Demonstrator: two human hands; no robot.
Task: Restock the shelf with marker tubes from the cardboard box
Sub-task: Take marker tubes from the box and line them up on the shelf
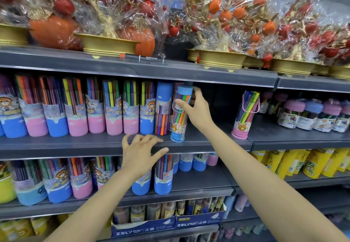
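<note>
Grey shelf [217, 143], right hand [197, 112] around upright marker tube [179, 112], left hand [140, 152] spread on edge.

Bright even light, cellophane glare (top), edges bowed, soft

Your right hand sets a tube on the middle shelf.

Your right hand [197, 111] grips the upright blue-capped marker tube [180, 112] standing near the shelf [75, 145] front; your left hand [141, 151] rests spread on that shelf's edge.
</note>
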